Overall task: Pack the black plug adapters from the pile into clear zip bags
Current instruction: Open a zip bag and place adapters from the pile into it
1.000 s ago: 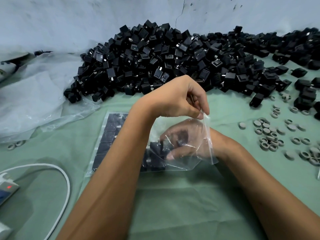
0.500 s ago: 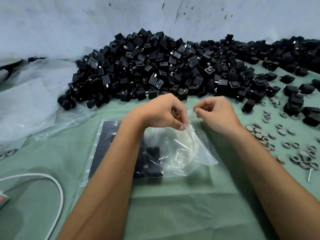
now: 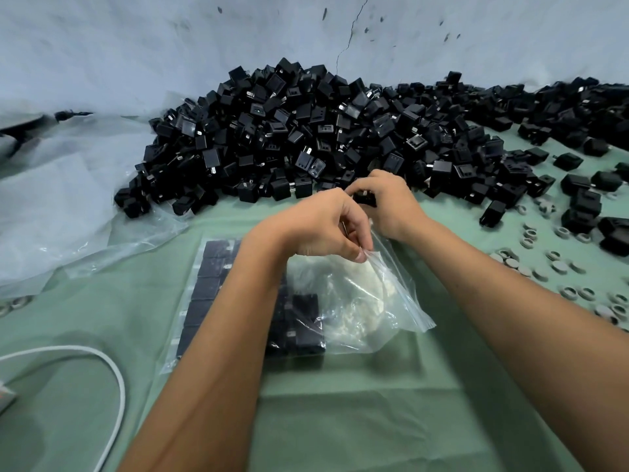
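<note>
A big pile of black plug adapters lies against the back wall. In front of it a clear zip bag rests on the green cloth with several adapters inside. My left hand pinches the bag's upper rim and lifts it. At the pile's front edge, just beyond the bag's mouth, my right hand grips a black adapter. A flat filled bag of adapters lies under my left forearm.
Crumpled clear plastic sheeting covers the left side. Loose adapters and several small grey rings are scattered on the right. A white cable loops at the lower left. The green cloth covers the table.
My right hand came out of the bag, moved forward to the pile's edge and took hold of an adapter. My left hand kept its pinch on the bag's rim.
</note>
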The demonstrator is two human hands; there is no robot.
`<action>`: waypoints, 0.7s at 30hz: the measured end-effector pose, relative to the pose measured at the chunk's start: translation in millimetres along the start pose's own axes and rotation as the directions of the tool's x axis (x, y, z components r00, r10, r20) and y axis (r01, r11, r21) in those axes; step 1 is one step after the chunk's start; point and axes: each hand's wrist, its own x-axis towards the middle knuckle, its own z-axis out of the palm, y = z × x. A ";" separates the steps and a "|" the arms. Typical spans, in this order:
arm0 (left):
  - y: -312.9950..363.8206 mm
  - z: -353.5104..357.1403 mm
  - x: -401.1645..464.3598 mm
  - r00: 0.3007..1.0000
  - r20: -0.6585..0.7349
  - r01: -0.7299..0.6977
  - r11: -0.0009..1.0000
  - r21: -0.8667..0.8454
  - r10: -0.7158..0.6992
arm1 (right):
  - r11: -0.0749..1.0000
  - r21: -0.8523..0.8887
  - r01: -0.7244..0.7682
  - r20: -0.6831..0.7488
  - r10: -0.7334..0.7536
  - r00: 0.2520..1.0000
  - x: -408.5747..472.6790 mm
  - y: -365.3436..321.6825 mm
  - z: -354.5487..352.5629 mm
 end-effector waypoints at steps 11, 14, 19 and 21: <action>1.6 -1.1 2.3 1.000 -0.013 -0.019 1.000 0.006 0.019 | 0.341 0.934 -0.102 0.039 0.188 0.981 -84.5 -8.2 -35.9; 4.8 -2.3 1.4 0.998 -0.043 -0.046 0.999 0.013 0.046 | 0.404 0.893 -0.200 0.179 0.088 0.980 -95.1 -8.1 -37.3; 10.5 -6.8 -3.1 0.991 -0.083 -0.102 0.995 -0.003 0.102 | 0.558 0.740 -0.375 0.448 0.007 0.894 -101.0 -1.9 -42.5; 16.0 -8.0 -3.7 0.988 -0.087 -0.129 0.991 -0.018 0.127 | 0.637 0.688 -0.348 0.472 -0.028 0.881 -101.8 -6.9 -41.2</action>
